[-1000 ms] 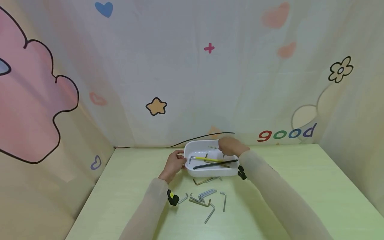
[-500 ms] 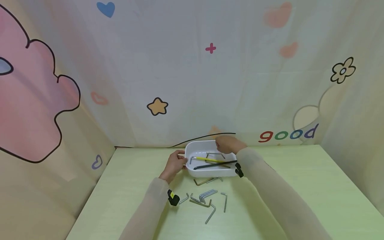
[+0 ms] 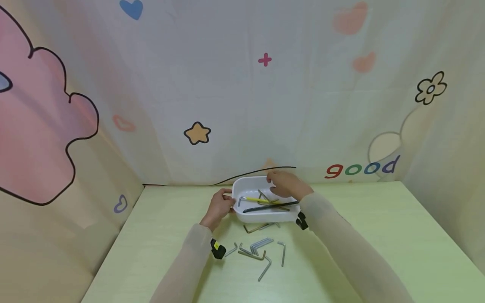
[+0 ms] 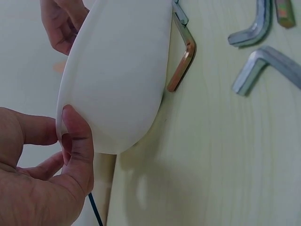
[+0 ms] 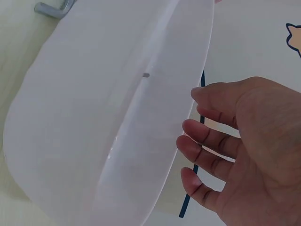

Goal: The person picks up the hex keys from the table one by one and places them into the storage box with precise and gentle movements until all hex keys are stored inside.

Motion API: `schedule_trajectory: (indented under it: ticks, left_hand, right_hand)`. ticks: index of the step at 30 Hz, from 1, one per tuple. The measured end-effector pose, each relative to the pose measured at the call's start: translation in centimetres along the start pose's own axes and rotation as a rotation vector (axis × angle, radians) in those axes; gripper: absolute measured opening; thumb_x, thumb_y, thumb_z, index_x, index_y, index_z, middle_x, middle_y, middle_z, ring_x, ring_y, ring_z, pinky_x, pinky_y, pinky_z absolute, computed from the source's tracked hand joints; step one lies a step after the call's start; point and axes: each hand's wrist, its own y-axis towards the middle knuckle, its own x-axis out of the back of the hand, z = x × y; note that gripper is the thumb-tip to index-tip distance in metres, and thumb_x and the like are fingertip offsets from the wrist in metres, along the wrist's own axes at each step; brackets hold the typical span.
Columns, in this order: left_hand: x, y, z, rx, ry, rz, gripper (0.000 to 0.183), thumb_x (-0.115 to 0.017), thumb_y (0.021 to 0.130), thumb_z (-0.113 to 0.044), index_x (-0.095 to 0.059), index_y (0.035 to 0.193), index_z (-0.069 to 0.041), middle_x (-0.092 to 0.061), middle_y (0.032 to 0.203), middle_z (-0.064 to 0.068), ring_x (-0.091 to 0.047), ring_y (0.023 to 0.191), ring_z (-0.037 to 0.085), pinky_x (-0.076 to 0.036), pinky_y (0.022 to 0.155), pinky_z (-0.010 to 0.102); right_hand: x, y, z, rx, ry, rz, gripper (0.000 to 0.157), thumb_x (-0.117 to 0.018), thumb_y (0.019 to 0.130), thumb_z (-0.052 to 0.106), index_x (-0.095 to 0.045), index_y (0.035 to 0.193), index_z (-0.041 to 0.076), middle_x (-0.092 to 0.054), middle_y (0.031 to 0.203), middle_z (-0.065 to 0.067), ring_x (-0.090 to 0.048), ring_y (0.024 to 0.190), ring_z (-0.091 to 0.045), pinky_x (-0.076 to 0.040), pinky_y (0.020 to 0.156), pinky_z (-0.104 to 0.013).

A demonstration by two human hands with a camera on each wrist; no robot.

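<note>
My left hand (image 3: 219, 206) pinches the left end of a white plastic basin (image 3: 265, 217) between thumb and fingers; in the left wrist view the thumb lies against the outer wall. Inside the basin are a yellow-sleeved hex key (image 3: 253, 200), a long black hex key (image 3: 261, 208) and several smaller metal ones, among them a silver hex key (image 3: 264, 196) that slants over the others. Over the basin's back right side is my right hand (image 3: 289, 185). The right wrist view shows its fingers (image 5: 211, 136) loosely bent beside the rim, with nothing held.
Several loose hex keys lie on the pale green table in front of the basin, including a bundled silver group (image 3: 261, 245), a brass-coloured key (image 3: 251, 255) and a single silver key (image 3: 283, 254). A printed curtain (image 3: 242, 105) stands behind the table's back edge.
A silver hex key has dropped from my right hand onto the others in the basin. That hand has shifted slightly left and its fingers have loosened. My left hand stays on the basin.
</note>
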Motion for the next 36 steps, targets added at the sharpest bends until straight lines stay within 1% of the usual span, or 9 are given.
schedule_trajectory:
  ticks: [6, 9, 14, 20, 27, 33, 36]
  left_hand:
    - [0.0, -0.2, -0.1, -0.010, -0.001, 0.003, 0.039, -0.058, 0.094, -0.001, -0.052, 0.132, 0.001, -0.052, 0.090, 0.007, -0.054, 0.074, 0.017, -0.056, 0.064, 0.025]
    - [0.0, -0.2, -0.1, -0.007, -0.005, 0.004, 0.038, -0.058, 0.094, -0.001, -0.052, 0.132, 0.001, -0.052, 0.090, 0.007, -0.053, 0.074, 0.016, -0.056, 0.063, 0.025]
    - [0.1, 0.1, -0.1, -0.011, -0.023, -0.003, 0.037, -0.058, 0.094, -0.001, -0.053, 0.131, -0.001, -0.051, 0.090, 0.006, -0.053, 0.074, 0.015, -0.055, 0.063, 0.023]
    - [0.0, 0.2, 0.2, -0.011, -0.021, -0.001, 0.037, -0.058, 0.094, -0.001, -0.053, 0.131, -0.001, -0.051, 0.090, 0.006, -0.054, 0.074, 0.016, -0.056, 0.061, 0.023]
    - [-0.1, 0.2, 0.2, -0.005, -0.019, 0.004, 0.037, -0.058, 0.095, -0.002, -0.053, 0.131, -0.002, -0.051, 0.091, 0.007, -0.054, 0.074, 0.016, -0.056, 0.062, 0.023]
    - [0.0, 0.1, 0.2, -0.003, -0.017, 0.001, 0.037, -0.058, 0.095, -0.002, -0.053, 0.131, -0.002, -0.051, 0.091, 0.007, -0.054, 0.073, 0.015, -0.056, 0.063, 0.024]
    - [0.0, 0.1, 0.1, -0.008, -0.016, 0.002, 0.037, -0.058, 0.095, -0.002, -0.053, 0.131, -0.001, -0.052, 0.091, 0.007, -0.054, 0.073, 0.015, -0.056, 0.063, 0.023]
  right_hand:
    - [0.0, -1.0, 0.8, 0.040, -0.026, -0.082, 0.030, -0.061, 0.097, 0.021, -0.058, 0.123, 0.007, -0.061, 0.120, -0.011, -0.062, 0.108, -0.029, -0.050, 0.095, -0.044]
    - [-0.1, -1.6, 1.1, 0.043, -0.014, -0.118, 0.029, -0.062, 0.096, 0.022, -0.060, 0.122, 0.008, -0.062, 0.119, -0.010, -0.062, 0.106, -0.028, -0.051, 0.092, -0.044]
    - [-0.4, -2.4, 1.4, 0.045, 0.018, -0.169, 0.029, -0.063, 0.095, 0.022, -0.061, 0.121, 0.008, -0.062, 0.119, -0.009, -0.062, 0.106, -0.027, -0.051, 0.091, -0.043]
    - [-1.0, -3.4, 1.6, 0.085, 0.042, -0.203, 0.029, -0.063, 0.095, 0.021, -0.062, 0.120, 0.006, -0.063, 0.116, -0.010, -0.062, 0.104, -0.027, -0.051, 0.092, -0.043]
    - [-1.8, -4.6, 2.2, 0.097, 0.058, -0.241, 0.029, -0.067, 0.093, 0.019, -0.065, 0.119, 0.006, -0.064, 0.115, -0.009, -0.061, 0.106, -0.027, -0.052, 0.090, -0.043]
    - [-2.0, -5.8, 3.1, 0.140, 0.034, -0.288, 0.026, -0.068, 0.091, 0.018, -0.066, 0.116, 0.009, -0.064, 0.113, -0.007, -0.061, 0.102, -0.027, -0.053, 0.083, -0.045]
    - [-2.1, -6.4, 3.6, 0.155, 0.032, -0.304, 0.026, -0.068, 0.091, 0.018, -0.066, 0.116, 0.009, -0.064, 0.110, -0.006, -0.061, 0.099, -0.026, -0.052, 0.077, -0.044]
